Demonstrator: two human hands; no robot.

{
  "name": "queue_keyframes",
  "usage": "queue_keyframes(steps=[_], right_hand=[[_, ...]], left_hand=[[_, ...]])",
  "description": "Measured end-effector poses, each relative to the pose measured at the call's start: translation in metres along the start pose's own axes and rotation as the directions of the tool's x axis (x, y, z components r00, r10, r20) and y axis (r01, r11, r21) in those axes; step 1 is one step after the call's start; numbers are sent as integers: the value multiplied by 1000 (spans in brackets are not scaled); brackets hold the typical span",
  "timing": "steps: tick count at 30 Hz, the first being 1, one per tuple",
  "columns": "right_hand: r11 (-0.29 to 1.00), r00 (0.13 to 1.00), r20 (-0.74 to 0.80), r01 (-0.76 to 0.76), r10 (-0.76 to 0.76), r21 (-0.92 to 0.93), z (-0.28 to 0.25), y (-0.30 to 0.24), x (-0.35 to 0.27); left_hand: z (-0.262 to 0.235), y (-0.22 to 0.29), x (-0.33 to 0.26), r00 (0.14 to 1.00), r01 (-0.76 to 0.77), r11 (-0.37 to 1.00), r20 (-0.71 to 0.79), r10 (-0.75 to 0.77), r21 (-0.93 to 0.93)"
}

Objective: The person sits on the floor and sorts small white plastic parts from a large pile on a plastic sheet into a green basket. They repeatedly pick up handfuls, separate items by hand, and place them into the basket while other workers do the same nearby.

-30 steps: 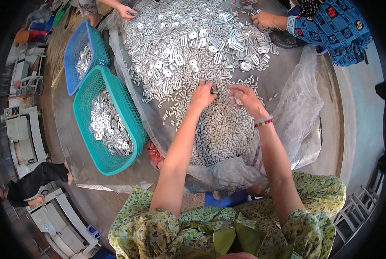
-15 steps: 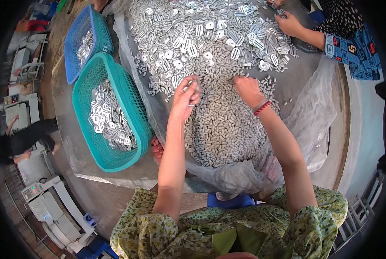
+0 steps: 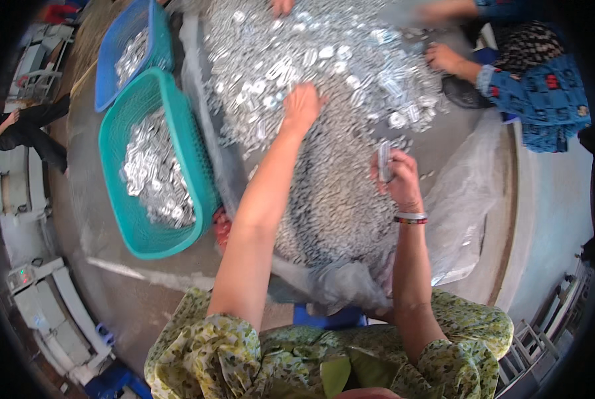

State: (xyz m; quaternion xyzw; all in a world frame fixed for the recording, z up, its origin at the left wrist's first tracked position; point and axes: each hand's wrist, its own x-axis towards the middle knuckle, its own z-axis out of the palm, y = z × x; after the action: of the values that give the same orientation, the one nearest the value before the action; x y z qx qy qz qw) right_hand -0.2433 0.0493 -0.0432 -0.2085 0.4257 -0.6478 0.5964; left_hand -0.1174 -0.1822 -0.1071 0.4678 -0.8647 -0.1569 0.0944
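A big heap of small grey pellets (image 3: 351, 199) lies in front of me, mixed toward the far side with shiny slotted metal plates (image 3: 281, 70) and round discs. My left hand (image 3: 302, 106) reaches into the heap among the metal plates, back upward and thumb out to the side; its fingertips are hidden and the picture is smeared. Over the right edge of the pellets, my right hand (image 3: 402, 178) is closed on a slotted metal plate (image 3: 384, 161), held upright between thumb and fingers. Whether more pieces sit in that palm is unclear.
Left of the heap stand a teal basket (image 3: 207, 179) and, beyond it, a blue basket (image 3: 158, 40), both with metal pieces inside. Clear plastic sheeting (image 3: 467, 193) borders the heap. Another person's hand (image 3: 447, 58) works at the far right. Machines (image 3: 58, 312) line the left.
My left hand has moved forward into the metal pieces. My right hand has drawn back from the pellets, turned up, and now shows a slotted plate. The person at far right has shifted their arms.
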Motion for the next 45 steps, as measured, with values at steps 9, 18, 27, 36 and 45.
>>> queue_keyframes(steps=[9,18,27,36,45], right_hand=[[988,985,-147,108,-91,112,-7,-22,-18],[921,958,-277,170,-72,350,72,-18,-43],[424,907,402,318,122,-848,143,1,-60],[475,919,326,393,-221,-787,158,-25,-62],[496,946,320,304,-56,-813,151,-6,-73]], left_hand=[[16,9,-103,970,136,913,238,-44,-384],[-18,12,-215,797,211,-857,590,-127,-470],[-86,58,-255,748,359,-815,662,-40,-455],[-184,-64,-226,981,-196,-937,44,-191,291],[-130,-33,-249,992,-104,-987,-57,-112,118]])
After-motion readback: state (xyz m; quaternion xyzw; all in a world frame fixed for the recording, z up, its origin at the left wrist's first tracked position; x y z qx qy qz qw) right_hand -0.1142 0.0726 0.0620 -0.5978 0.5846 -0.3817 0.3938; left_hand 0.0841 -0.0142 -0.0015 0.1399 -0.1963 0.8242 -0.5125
